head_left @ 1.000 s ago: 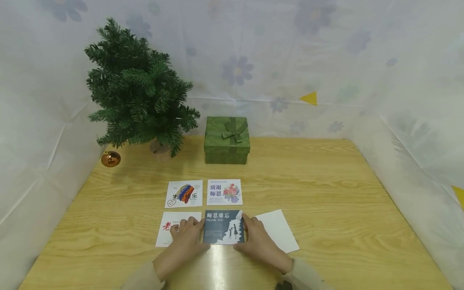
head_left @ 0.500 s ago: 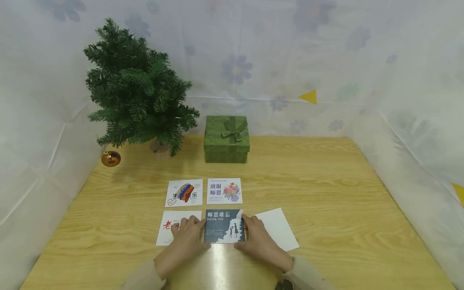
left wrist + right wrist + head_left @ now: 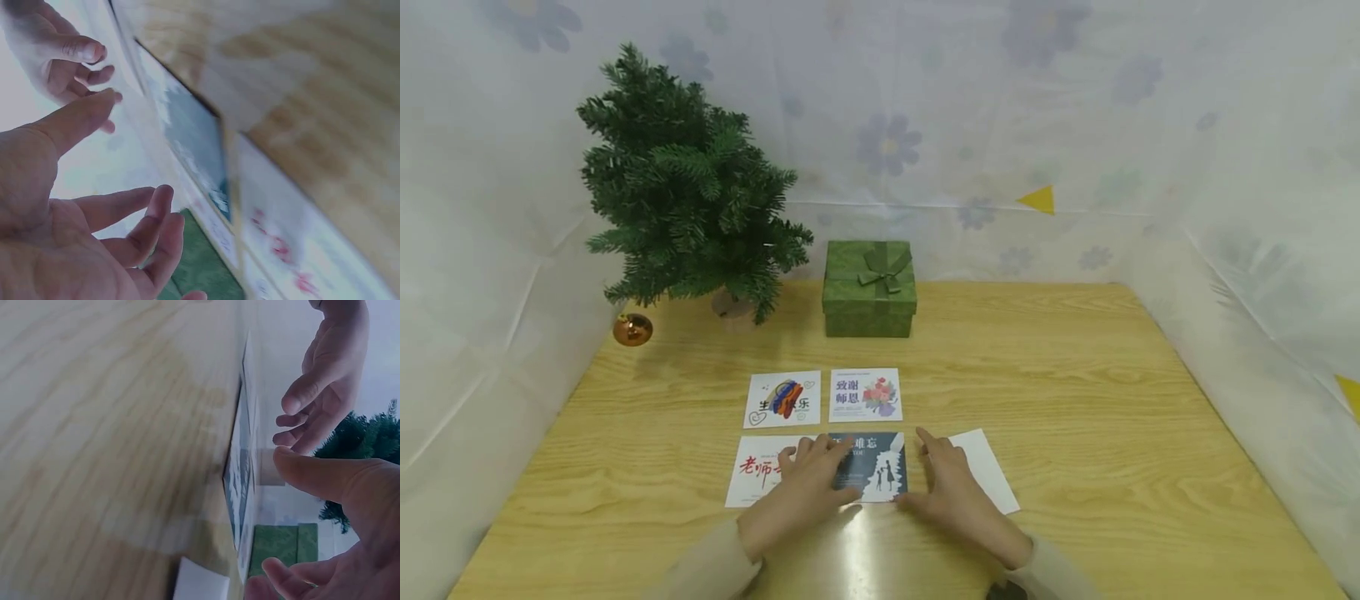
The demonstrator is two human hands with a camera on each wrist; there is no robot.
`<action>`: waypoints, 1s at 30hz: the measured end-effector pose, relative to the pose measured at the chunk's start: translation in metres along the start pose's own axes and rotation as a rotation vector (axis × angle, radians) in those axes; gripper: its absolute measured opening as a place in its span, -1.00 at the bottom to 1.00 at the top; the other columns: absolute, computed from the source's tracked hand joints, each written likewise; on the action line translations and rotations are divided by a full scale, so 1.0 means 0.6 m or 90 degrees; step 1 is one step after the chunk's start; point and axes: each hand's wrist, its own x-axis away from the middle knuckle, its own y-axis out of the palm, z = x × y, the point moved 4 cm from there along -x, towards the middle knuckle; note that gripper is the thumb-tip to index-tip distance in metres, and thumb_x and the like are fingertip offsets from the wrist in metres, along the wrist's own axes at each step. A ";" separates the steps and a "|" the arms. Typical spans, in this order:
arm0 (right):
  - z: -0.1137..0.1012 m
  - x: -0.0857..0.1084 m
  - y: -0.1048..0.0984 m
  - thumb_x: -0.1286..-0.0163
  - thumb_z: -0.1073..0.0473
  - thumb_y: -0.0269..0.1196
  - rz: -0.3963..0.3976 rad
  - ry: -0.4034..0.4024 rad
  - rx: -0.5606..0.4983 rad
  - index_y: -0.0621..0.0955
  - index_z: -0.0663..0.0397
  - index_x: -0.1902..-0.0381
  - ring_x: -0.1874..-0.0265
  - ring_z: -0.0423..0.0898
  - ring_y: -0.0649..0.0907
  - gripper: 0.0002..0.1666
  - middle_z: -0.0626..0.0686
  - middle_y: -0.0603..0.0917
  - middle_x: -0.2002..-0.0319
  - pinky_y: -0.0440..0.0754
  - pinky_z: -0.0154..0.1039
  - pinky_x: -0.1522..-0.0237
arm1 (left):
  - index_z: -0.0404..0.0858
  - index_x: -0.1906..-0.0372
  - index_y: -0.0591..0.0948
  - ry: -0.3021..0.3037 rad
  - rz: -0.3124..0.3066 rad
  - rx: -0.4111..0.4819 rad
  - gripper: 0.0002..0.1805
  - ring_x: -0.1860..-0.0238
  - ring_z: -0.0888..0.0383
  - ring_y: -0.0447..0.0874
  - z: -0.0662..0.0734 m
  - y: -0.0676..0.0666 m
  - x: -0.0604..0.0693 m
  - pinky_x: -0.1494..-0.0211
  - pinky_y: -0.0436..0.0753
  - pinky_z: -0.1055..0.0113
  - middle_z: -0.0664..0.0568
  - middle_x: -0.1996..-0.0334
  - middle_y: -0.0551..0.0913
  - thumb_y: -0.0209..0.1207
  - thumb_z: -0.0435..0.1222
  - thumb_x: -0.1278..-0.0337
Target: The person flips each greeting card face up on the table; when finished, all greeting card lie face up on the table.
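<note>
A dark blue-grey greeting card (image 3: pixel 883 471) with "THANK YOU" and two white-backed silhouettes lies flat on the table. My left hand (image 3: pixel 805 487) hovers over its left side, covering part of its lettering. To its right is my right hand (image 3: pixel 951 487), apart from the card and partly over a blank white card (image 3: pixel 988 471). Both wrist views show loosely bent fingers holding nothing, with the dark card (image 3: pixel 194 134) lying below. A white card with red lettering (image 3: pixel 756 483) sits to the left, partly hidden by my left hand.
Behind these lie a birthday card (image 3: pixel 782 400) and a flower-bouquet card (image 3: pixel 865 396). Further back stand a green gift box (image 3: pixel 868 312) with a bow and a small artificial tree (image 3: pixel 688 183). A copper-coloured ornament (image 3: pixel 633 330) hangs at the tree's left.
Both hands have let go of the dark card's sides. The left hand has moved right over the card, and the right hand has drawn away to the right. The card stays in place.
</note>
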 end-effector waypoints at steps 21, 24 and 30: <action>0.053 0.061 -0.063 0.29 -0.08 0.59 0.021 0.074 0.098 0.08 0.37 -0.39 -0.15 0.49 0.29 0.42 0.45 0.31 -0.27 0.31 0.45 0.03 | -0.15 -0.42 0.25 0.128 -0.118 -0.081 -0.09 -0.19 -0.05 0.26 0.108 0.066 -0.059 -0.28 0.12 -0.25 -0.07 -0.19 0.43 0.25 0.15 0.02; 0.064 0.068 -0.065 0.32 -0.10 0.59 0.019 0.089 0.106 0.07 0.37 -0.39 -0.16 0.46 0.29 0.45 0.42 0.30 -0.28 0.31 0.43 0.01 | -0.16 -0.41 0.25 0.134 -0.116 -0.079 -0.07 -0.14 -0.02 0.26 0.113 0.072 -0.067 -0.26 0.13 -0.27 -0.05 -0.18 0.42 0.30 0.11 0.07; 0.080 0.080 -0.071 0.37 -0.11 0.59 0.005 0.110 0.105 0.06 0.40 -0.38 -0.14 0.49 0.29 0.48 0.43 0.29 -0.28 0.32 0.46 0.07 | -0.23 -0.41 0.23 0.134 -0.129 -0.076 -0.02 -0.20 -0.09 0.21 0.117 0.083 -0.079 -0.27 0.07 -0.34 -0.12 -0.22 0.39 0.38 0.03 0.13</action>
